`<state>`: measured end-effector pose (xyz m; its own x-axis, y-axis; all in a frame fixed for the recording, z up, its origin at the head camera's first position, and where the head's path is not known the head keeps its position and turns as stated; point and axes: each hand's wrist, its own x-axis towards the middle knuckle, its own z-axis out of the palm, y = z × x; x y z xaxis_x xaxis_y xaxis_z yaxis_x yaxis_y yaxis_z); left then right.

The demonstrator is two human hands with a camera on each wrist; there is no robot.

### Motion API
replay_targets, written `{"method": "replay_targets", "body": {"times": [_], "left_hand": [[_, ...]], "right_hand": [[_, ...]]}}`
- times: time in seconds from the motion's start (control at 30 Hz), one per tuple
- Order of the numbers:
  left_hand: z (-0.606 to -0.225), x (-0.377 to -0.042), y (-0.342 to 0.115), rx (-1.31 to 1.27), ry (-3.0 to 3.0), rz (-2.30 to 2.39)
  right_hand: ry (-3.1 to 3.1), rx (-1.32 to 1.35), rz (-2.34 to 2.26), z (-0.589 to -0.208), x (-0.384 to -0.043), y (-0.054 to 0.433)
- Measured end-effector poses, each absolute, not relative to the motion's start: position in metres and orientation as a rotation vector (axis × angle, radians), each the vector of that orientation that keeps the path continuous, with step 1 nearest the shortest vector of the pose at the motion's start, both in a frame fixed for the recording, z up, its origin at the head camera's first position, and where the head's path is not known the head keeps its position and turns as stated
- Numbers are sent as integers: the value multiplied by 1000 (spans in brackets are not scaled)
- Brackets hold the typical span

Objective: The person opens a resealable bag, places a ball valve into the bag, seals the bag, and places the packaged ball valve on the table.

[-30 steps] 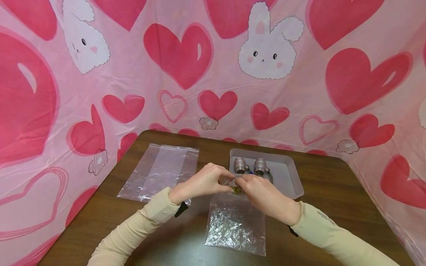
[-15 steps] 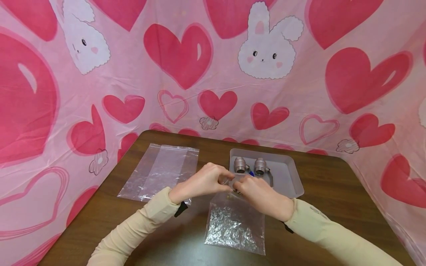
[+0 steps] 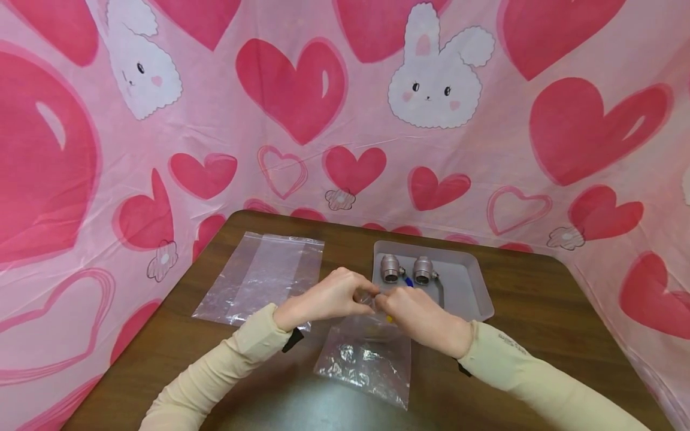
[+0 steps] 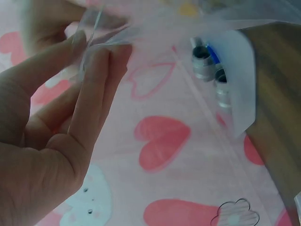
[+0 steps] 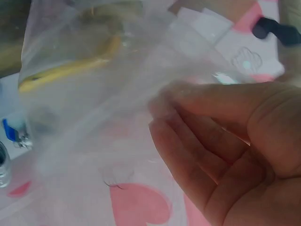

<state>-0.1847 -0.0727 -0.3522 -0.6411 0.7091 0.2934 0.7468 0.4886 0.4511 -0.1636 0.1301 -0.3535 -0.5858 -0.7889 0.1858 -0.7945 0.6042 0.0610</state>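
Both hands hold a clear plastic bag by its top over the front of the tray. My left hand pinches the rim between thumb and fingers; in the left wrist view the film runs between its fingertips. Opposite it, my right hand pinches the top edge with thumb and forefinger, the other fingers curled. Inside the bag, blurred through the film, lies a brass-coloured valve with a long yellow lever handle.
A translucent shallow tray stands behind the hands with two silver metal valves in it, one with a blue handle. Another clear zip bag lies flat on the brown table at left. Patterned pink cloth hangs around the table.
The brass valve has gone from my right fingers at the bag's mouth down into the bag. My right hand has shifted slightly left onto the bag's edge, and the bag's lower end has swung left.
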Motion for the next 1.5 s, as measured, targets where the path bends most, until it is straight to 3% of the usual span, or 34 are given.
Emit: {"method": "replay_targets", "body": {"times": [0.43,1.0,1.5], "left_hand": [[-356,-186,-75,-1297,-2702,-904],[-356,-184,-77,-1312,-2645,-884],[-348,-190,-94,-1326,-2610,-827]], "right_hand": [[-2671,1139,154,-325,-161,154],[-2795,1028,172,-353,-175,182],[-2665,978,308,-340,-176,193]]}}
